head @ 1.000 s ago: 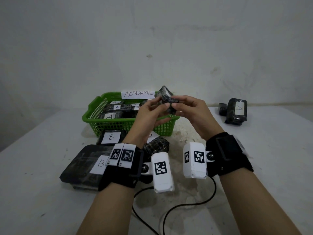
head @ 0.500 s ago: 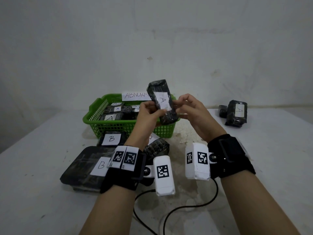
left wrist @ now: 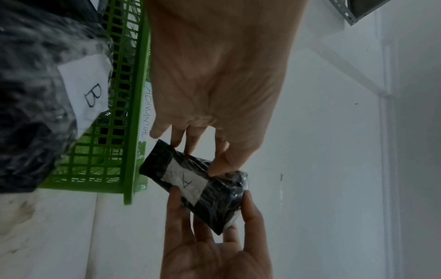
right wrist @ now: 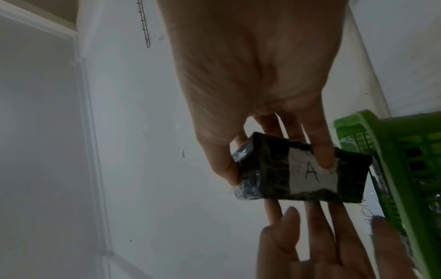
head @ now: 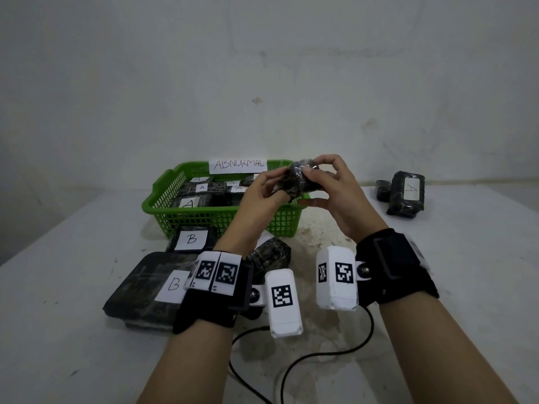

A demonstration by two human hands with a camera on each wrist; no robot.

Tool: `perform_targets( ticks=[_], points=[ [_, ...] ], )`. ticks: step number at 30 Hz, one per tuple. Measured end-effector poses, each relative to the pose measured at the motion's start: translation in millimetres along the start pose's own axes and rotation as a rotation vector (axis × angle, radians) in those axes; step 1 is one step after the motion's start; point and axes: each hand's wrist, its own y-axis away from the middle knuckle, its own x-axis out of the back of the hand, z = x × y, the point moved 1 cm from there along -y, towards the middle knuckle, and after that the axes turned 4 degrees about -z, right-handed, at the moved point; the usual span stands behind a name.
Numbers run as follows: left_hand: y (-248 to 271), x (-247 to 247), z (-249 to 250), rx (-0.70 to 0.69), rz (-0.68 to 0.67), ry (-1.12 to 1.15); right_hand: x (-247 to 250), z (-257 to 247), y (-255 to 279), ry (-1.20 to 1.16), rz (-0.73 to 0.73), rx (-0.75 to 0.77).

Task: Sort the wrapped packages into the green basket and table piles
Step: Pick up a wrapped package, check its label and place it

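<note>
1 green basket [head: 186, 220], 2 hands, approx. 10 wrapped pkgs.

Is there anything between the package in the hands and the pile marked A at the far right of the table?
Nothing visible blocks it. Both the left hand and the right hand hold the package above the green basket. The table between it and the A pile shows only bare surface.

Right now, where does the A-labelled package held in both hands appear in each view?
Head: held package upper centre, label hidden, above the green basket's right end.
Left wrist: lower centre, label A showing.
Right wrist: right of centre, label A showing.
Shared landmark: the green basket.
</note>
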Motion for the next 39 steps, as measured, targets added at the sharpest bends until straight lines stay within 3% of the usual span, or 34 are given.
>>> perform_targets(
  ticks=[7, 13, 18, 21, 24, 27, 30, 34, 39],
  points=[
    [-4, -1, -2, 0.043, -0.015, 0.113, 1, 0, 0, 0.016, 0.006, 0.09],
    [-7, -3, -3, 0.055, 0.08, 0.191, -3, 1, -2, 0.048, -0.117, 0.094],
    [-6, 1, 4, 0.076, 0.159, 0.431, -7, -2, -7, -0.051, -0.088, 0.102],
    [-8, 8, 14, 0.12, 0.169, 0.443, -17, -4, -16, -0.076, -0.081, 0.098],
    [-14, 19, 34, 0.213, 0.201, 0.449, -29, -11, -34, -0.001, -0.056, 0.091],
    [-22, 36, 52, 0.243, 0.204, 0.625, -36, -20, -53, 0.163, 0.054, 0.09],
    [-30, 63, 62, 0.305, 0.225, 0.707, -37, -20, -71, 0.365, 0.055, -0.038],
    [-34, 79, 63, 0.404, 0.251, 0.591, -48, -16, -81, 0.366, -0.18, -0.283],
    [-39, 96, 33, 0.544, 0.237, 0.123, -51, 9, -95, 0.509, -0.177, -0.452]
  ],
)
